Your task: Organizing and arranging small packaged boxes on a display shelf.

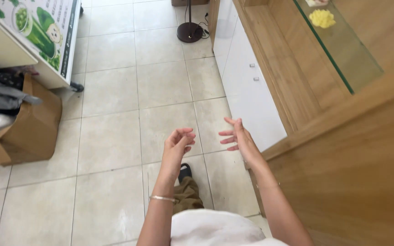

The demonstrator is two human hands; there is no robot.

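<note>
My left hand (pixel 178 145) is raised in front of me over the tiled floor (pixel 110 136), fingers loosely curled, holding nothing. A thin bracelet (pixel 162 198) circles that wrist. My right hand (pixel 236 137) is beside it, fingers spread, empty, close to the edge of a wooden counter (pixel 343 155). The two hands are apart and touch nothing. Below them I see my dark shoe (pixel 185 171) and olive trouser leg on the tiles.
A cardboard box (pixel 33 127) with grey cloth stands at the left. Behind it is a white cabinet (pixel 46 36) with a green picture. A white drawer front (pixel 247 91) lines the counter. A round dark stand base (pixel 189 32) sits far ahead. A yellow object (pixel 322 18) lies under glass.
</note>
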